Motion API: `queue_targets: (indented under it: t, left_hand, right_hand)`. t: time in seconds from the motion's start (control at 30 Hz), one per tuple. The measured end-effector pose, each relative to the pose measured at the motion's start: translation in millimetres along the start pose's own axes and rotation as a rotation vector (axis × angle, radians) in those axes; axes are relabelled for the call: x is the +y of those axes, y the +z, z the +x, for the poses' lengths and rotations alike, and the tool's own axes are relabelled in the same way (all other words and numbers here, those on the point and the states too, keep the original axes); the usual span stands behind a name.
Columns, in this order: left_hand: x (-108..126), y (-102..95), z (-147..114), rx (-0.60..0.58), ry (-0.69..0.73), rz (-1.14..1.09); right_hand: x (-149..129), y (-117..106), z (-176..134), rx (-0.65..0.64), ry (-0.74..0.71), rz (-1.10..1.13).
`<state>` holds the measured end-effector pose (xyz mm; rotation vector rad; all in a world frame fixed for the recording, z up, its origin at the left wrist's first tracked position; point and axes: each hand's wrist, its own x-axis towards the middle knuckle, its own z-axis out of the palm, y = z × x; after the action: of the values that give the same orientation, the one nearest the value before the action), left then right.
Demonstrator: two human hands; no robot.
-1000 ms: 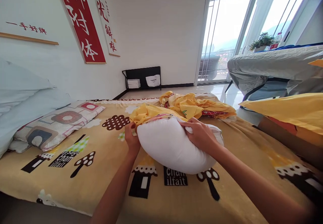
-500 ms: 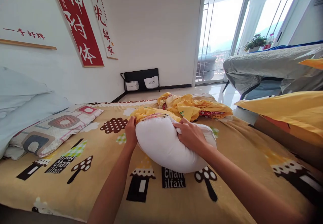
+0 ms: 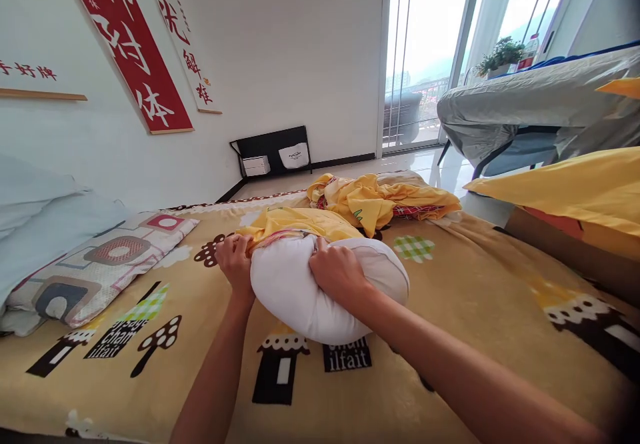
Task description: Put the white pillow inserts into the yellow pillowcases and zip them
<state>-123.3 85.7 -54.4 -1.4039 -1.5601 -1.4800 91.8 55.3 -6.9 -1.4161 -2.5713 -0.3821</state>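
Observation:
A plump white pillow [image 3: 290, 284] lies on the patterned bedspread [image 3: 200, 377], its far end inside a yellow pillowcase [image 3: 305, 219]. At the pillow's left side, my left hand [image 3: 235, 261] is closed on the edge of the pillowcase opening. My right hand [image 3: 337, 267] presses a fist into the top of the white pillow and grips a fold of it near the case's mouth. How far the pillow reaches inside the case is hidden.
Behind it lies a crumpled yellow cloth [image 3: 370, 197]. A patterned pillow [image 3: 115, 257] rests at left beside pale bedding [image 3: 45, 211]. To the right are another yellow fabric piece [image 3: 565, 181] and a plastic-covered table [image 3: 530, 94]. A black rack [image 3: 273, 143] stands by the wall.
Both hands have shifted left, and the pillow with them. More of the yellow pillowcase shows over the pillow's far end. The camera view has turned slightly.

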Motion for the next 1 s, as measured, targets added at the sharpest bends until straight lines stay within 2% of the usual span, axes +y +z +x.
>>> queue_targets:
  t: [0.07, 0.13, 0.2, 0.23, 0.3, 0.4, 0.47, 0.57, 0.63, 0.67, 0.77, 0.87, 0.93, 1.0]
  left_hand:
    - [0, -9.3, 6, -0.148, -0.111, -0.200]
    - [3, -14.9, 12, -0.308, -0.324, -0.375]
    - [7, -18.3, 16, -0.397, -0.464, -0.424]
    - [10, -20.0, 17, -0.426, -0.468, -0.409]
    - [14, -24.5, 19, -0.507, -0.383, -0.355]
    - [20, -32.7, 26, -0.730, -0.211, -0.252]
    - [24, -36.8, 32, -0.868, -0.165, -0.231]
    - [31, -39.6, 37, -0.971, -0.112, -0.224]
    - [33, -40.6, 33, -0.950, 0.003, -0.119]
    - [33, -41.1, 29, -0.904, 0.070, -0.043]
    - [29, -42.5, 12, -0.655, 0.224, 0.118]
    - [22, -43.8, -4, -0.425, 0.304, 0.145]
    - [19, -47.7, -9, -0.373, 0.326, 0.128]
    - [16, -57.3, -10, -0.429, 0.342, 0.061]
  right_hand:
    - [-1, 0, 2, -0.001, -0.014, 0.017]
    - [-3, 0, 4, 0.018, -0.035, 0.046]
    - [-5, 2, 8, 0.042, -0.048, 0.074]
    - [-5, 3, 10, 0.049, -0.046, 0.082]
    - [-5, 5, 14, 0.047, -0.030, 0.086]
    - [-5, 6, 15, 0.046, -0.062, 0.084]
    - [-8, 6, 11, 0.066, -0.115, 0.084]
    - [-17, 6, 1, 0.098, -0.175, 0.080]
    - [-24, 7, -5, 0.125, -0.221, 0.084]
    - [-27, 7, -7, 0.141, -0.248, 0.086]
    - [-38, 10, -6, 0.168, -0.316, 0.085]
    - [-49, 14, 3, 0.174, -0.292, 0.070]
    - [-52, 15, 8, 0.184, -0.267, 0.067]
    - [-50, 16, 11, 0.186, -0.236, 0.081]
